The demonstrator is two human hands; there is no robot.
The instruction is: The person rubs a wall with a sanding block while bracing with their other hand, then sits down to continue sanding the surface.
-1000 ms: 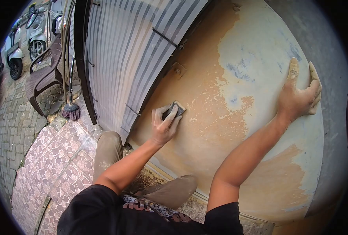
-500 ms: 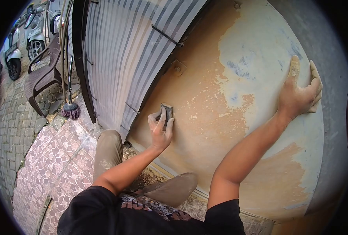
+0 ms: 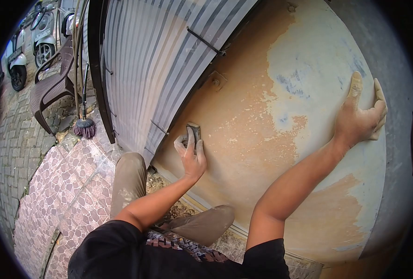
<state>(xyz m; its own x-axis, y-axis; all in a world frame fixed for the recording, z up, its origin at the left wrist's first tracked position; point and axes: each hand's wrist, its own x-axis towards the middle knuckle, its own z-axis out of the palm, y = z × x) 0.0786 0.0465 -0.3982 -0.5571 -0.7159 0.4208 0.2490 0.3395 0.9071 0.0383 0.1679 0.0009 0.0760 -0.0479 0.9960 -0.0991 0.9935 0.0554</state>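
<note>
My left hand [image 3: 193, 160] is closed on a small dark sanding block [image 3: 195, 131] and presses it flat against a large panel [image 3: 243, 172]. White dust coats its fingertips. The panel's surface is patchy, with tan areas, pale grey-white areas and a few bluish scuffs. On the far right, my right hand [image 3: 359, 116] grips the panel's edge. Its thumb lies on the face, and the dusty fingers curl toward the rim, their tips partly hidden.
A striped translucent sheet [image 3: 146, 60] in a dark frame, tied with black straps, adjoins the panel on the left. Beyond it are a brush [image 3: 84, 128], a brown plastic chair [image 3: 53, 88] and parked scooters [image 3: 43, 42]. Stone-patterned tiles [image 3: 62, 186] cover the floor beside my knee.
My left hand and the sanding block have shifted slightly left across the panel. The view has turned a little, moving the panel and my right hand rightward in frame; the right hand keeps its grip.
</note>
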